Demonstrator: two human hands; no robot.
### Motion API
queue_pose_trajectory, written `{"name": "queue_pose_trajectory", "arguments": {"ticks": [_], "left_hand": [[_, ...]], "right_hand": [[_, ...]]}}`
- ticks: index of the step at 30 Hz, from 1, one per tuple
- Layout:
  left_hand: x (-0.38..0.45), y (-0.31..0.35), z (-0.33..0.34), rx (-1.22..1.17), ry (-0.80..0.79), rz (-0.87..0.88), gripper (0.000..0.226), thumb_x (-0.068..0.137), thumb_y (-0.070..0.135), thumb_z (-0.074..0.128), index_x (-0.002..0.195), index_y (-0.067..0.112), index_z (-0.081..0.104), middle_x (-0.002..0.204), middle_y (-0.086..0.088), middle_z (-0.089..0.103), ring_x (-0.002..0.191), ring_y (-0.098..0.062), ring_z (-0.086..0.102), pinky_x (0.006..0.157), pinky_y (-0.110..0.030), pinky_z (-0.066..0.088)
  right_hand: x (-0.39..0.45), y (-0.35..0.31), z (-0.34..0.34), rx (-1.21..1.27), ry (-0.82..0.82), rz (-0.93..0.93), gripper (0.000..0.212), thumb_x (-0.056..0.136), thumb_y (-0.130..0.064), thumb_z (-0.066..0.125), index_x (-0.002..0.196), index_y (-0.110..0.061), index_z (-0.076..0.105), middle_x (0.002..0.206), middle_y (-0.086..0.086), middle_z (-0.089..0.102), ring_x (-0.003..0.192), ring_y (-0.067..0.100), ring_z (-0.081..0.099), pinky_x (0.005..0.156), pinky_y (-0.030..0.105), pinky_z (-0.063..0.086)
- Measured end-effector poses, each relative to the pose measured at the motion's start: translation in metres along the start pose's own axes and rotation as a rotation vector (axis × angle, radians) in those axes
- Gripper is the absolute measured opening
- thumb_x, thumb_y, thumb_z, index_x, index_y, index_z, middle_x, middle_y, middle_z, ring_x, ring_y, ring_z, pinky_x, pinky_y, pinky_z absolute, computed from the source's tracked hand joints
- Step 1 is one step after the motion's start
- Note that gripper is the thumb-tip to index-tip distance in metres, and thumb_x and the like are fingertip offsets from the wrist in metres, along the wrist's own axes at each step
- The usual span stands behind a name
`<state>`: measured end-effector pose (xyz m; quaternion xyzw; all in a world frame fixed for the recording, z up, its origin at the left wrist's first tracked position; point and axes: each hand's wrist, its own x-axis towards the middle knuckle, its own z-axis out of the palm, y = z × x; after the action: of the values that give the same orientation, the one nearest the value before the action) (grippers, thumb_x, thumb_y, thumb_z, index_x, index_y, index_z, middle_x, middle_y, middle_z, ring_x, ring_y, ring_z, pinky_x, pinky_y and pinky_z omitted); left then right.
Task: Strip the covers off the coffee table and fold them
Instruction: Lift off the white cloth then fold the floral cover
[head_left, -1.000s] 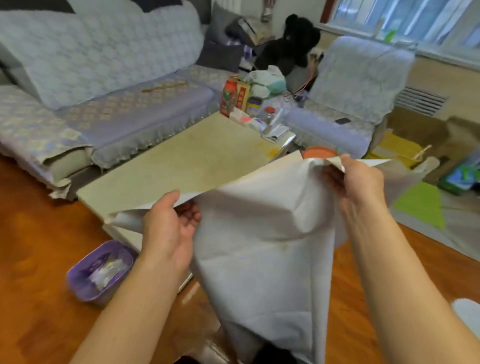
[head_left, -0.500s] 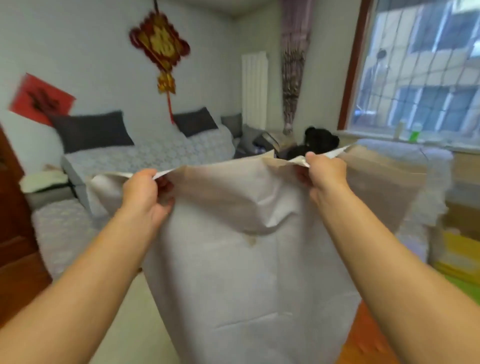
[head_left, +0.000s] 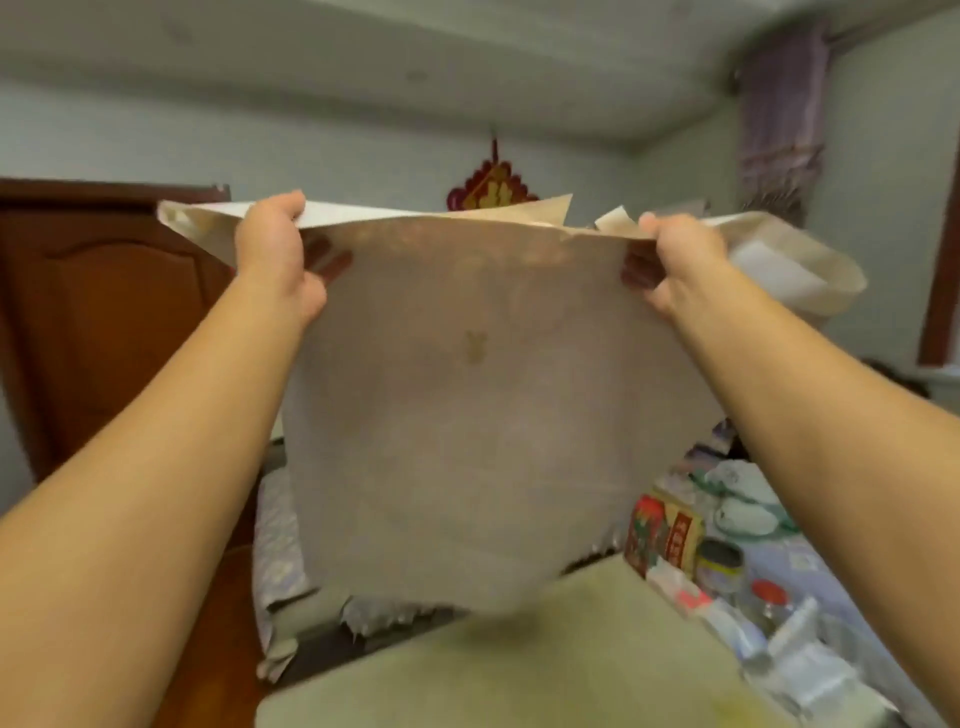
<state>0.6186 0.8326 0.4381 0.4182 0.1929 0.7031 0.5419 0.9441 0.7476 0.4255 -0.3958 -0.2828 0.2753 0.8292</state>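
A pale grey-white cover with a small brown stain hangs in the air in front of me, stretched between both hands. My left hand grips its upper edge at the left, fingers curled behind the sheet. My right hand grips the upper edge at the right. Loose ends of the cover flop outward past each hand. Below, the bare cream top of the coffee table shows at the bottom, blurred.
A red box, a tin, a jar and other clutter crowd the table's right end. A covered sofa stands behind the sheet. A brown wooden door fills the left; a red wall ornament hangs above.
Both hands have raised the cover higher and spread it wider apart. The view has tilted upward toward the ceiling, and the sheet's lower edge now swings clear above the table.
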Motion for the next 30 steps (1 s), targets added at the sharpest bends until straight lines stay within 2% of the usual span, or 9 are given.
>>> {"name": "queue_pose_trajectory", "arguments": {"ticks": [5, 9, 11, 14, 19, 22, 24, 26, 30], "left_hand": [[-0.082, -0.107, -0.105, -0.031, 0.290, 0.092, 0.011, 0.091, 0.008, 0.056, 0.098, 0.012, 0.064, 0.088, -0.005, 0.067, 0.088, -0.023, 0.069, 0.082, -0.037, 0.059], [-0.208, -0.247, -0.210, 0.224, 0.639, -0.203, 0.034, 0.095, 0.012, 0.055, 0.128, 0.011, 0.061, 0.128, -0.011, 0.068, 0.102, -0.017, 0.070, 0.087, -0.032, 0.058], [-0.274, -0.314, -0.242, 0.318, 0.770, -0.428, 0.033, 0.097, 0.013, 0.055, 0.130, 0.013, 0.060, 0.132, -0.010, 0.066, 0.107, -0.020, 0.067, 0.090, -0.038, 0.055], [-0.347, -0.393, -0.259, 0.353, 0.940, -0.765, 0.035, 0.100, 0.014, 0.058, 0.135, 0.009, 0.056, 0.127, -0.006, 0.065, 0.098, -0.025, 0.065, 0.083, -0.040, 0.054], [-0.410, -0.473, -0.259, 0.460, 0.946, -1.168, 0.036, 0.104, 0.031, 0.054, 0.132, 0.010, 0.058, 0.108, -0.009, 0.068, 0.095, -0.028, 0.067, 0.079, -0.038, 0.051], [-0.427, -0.492, -0.240, 0.539, 0.946, -1.230, 0.033, 0.105, 0.035, 0.052, 0.129, 0.014, 0.057, 0.116, -0.010, 0.066, 0.102, -0.032, 0.067, 0.088, -0.043, 0.052], [-0.428, -0.496, -0.225, 0.543, 0.954, -1.201, 0.029, 0.105, 0.035, 0.051, 0.126, 0.015, 0.058, 0.117, -0.010, 0.067, 0.100, -0.032, 0.068, 0.090, -0.045, 0.054], [-0.428, -0.495, -0.214, 0.584, 0.932, -1.174, 0.025, 0.106, 0.037, 0.049, 0.122, 0.020, 0.058, 0.117, -0.008, 0.066, 0.098, -0.030, 0.069, 0.088, -0.044, 0.055], [-0.439, -0.490, -0.210, 0.702, 0.903, -1.267, 0.029, 0.105, 0.046, 0.047, 0.106, 0.021, 0.060, 0.106, -0.010, 0.072, 0.095, -0.030, 0.072, 0.092, -0.047, 0.056]], "right_hand": [[-0.039, 0.141, -0.076, -0.027, -0.017, 0.133, 0.014, 0.090, -0.014, 0.068, 0.103, -0.012, 0.067, 0.097, 0.006, 0.072, 0.079, 0.015, 0.071, 0.067, 0.029, 0.059], [-0.094, 0.303, -0.198, -0.092, 0.073, 0.525, 0.032, 0.095, -0.011, 0.060, 0.127, -0.008, 0.063, 0.119, 0.008, 0.071, 0.100, 0.022, 0.069, 0.088, 0.040, 0.057], [-0.122, 0.358, -0.257, -0.242, 0.188, 0.718, 0.027, 0.096, -0.013, 0.063, 0.122, -0.004, 0.063, 0.113, 0.010, 0.071, 0.093, 0.023, 0.068, 0.078, 0.039, 0.057], [-0.141, 0.409, -0.330, -0.401, 0.274, 0.983, 0.015, 0.096, -0.016, 0.065, 0.101, -0.002, 0.060, 0.089, 0.010, 0.065, 0.072, 0.022, 0.062, 0.045, 0.027, 0.053], [-0.135, 0.468, -0.423, -0.511, 0.203, 1.362, 0.026, 0.101, -0.018, 0.059, 0.122, -0.004, 0.057, 0.107, 0.023, 0.066, 0.043, 0.018, 0.063, 0.036, 0.022, 0.050], [-0.131, 0.480, -0.456, -0.582, 0.233, 1.492, 0.026, 0.101, -0.016, 0.057, 0.125, -0.004, 0.055, 0.086, 0.022, 0.066, 0.037, 0.018, 0.055, 0.051, 0.029, 0.059], [-0.124, 0.482, -0.470, -0.606, 0.226, 1.533, 0.024, 0.101, -0.016, 0.058, 0.122, -0.005, 0.053, 0.090, 0.024, 0.063, 0.034, 0.017, 0.058, 0.059, 0.034, 0.059], [-0.119, 0.481, -0.480, -0.622, 0.191, 1.578, 0.020, 0.101, -0.018, 0.057, 0.116, -0.005, 0.052, 0.092, 0.026, 0.064, 0.043, 0.021, 0.066, 0.057, 0.034, 0.060], [-0.117, 0.476, -0.511, -0.752, 0.104, 1.674, 0.023, 0.103, -0.024, 0.055, 0.113, -0.003, 0.056, 0.083, 0.023, 0.075, 0.088, 0.033, 0.070, 0.085, 0.047, 0.056]]}}
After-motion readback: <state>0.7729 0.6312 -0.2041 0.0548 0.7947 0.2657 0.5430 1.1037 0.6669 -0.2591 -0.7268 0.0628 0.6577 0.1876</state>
